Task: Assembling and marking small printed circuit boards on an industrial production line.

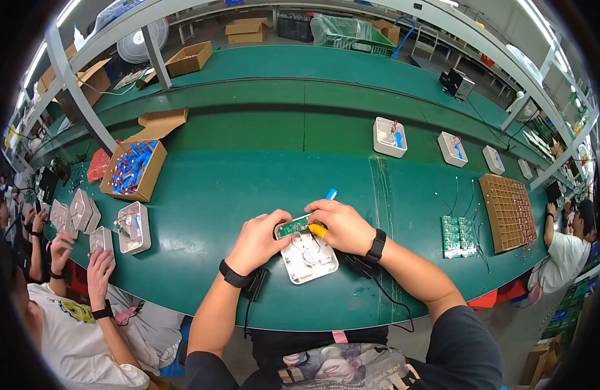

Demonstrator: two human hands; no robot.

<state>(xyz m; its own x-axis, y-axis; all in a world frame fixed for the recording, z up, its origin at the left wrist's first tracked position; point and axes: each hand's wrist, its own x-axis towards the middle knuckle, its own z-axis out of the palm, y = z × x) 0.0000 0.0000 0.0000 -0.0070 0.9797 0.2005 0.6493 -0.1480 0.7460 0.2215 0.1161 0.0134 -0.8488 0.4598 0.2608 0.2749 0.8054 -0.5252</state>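
A white plastic housing [305, 265] lies open in front of me, with wires and a round part inside. Across its far edge is a small green circuit board [293, 227]. My left hand [264, 237] is closed, pinching the board's left end between thumb and fingers. Over the board's right end, my right hand [344, 226] is closed round a yellow tool-like piece [318, 231], whose kind I cannot make out. A blue and white stick-shaped thing [331, 194] pokes out beyond the right fingers; whether it is held is hidden.
A carton of blue battery cells [134, 170] stands at left, near another white housing [134, 227]. At right are green circuit boards [458, 236] with wires and a brown divided tray [508, 212]. More housings [389, 137] sit on the far strip. Co-workers' hands [101, 266] work at left.
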